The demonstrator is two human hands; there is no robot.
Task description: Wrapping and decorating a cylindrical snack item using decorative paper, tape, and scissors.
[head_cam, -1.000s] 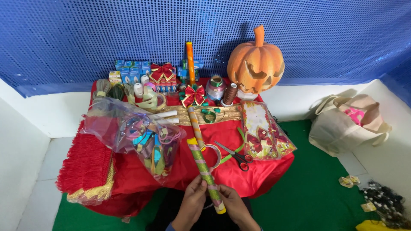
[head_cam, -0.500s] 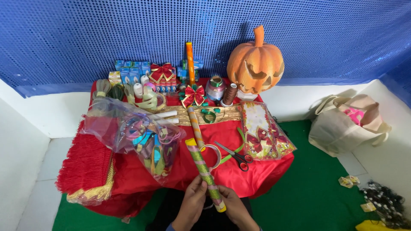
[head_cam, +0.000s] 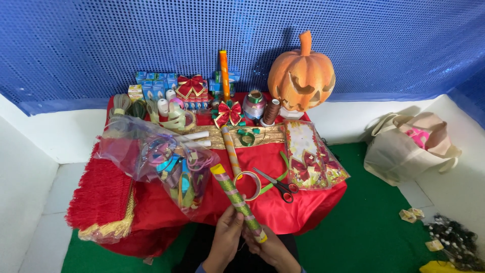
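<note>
Both hands (head_cam: pixel 252 242) around glittery green roll (head_cam: pixel 238 201), long axis slanting up-left.

Both hands grip the lower end of a green glitter-wrapped tube (head_cam: pixel 237 201), left hand (head_cam: pixel 226 237) and right hand (head_cam: pixel 273 247) touching. Red-handled scissors (head_cam: pixel 279 184) and a tape roll (head_cam: pixel 248 184) lie just beyond on the red cloth (head_cam: pixel 298 207).

— Open room on the counter (head_cam: pixel 303 202)?

— Only along the front edge, a bare red strip right of the scissors (head_cam: pixel 278 183).

— Left front corner?

— Blocked by a bulging clear bag of ribbons (head_cam: pixel 161 162).

— Middle?

— Tight: tape ring (head_cam: pixel 248 185) touching a thin patterned roll (head_cam: pixel 231 150).

— Back edge?

— Crowded with boxes (head_cam: pixel 154 83), bows (head_cam: pixel 228 113), spools (head_cam: pixel 271 111); pumpkin (head_cam: pixel 301 71) filling the right back corner.
</note>
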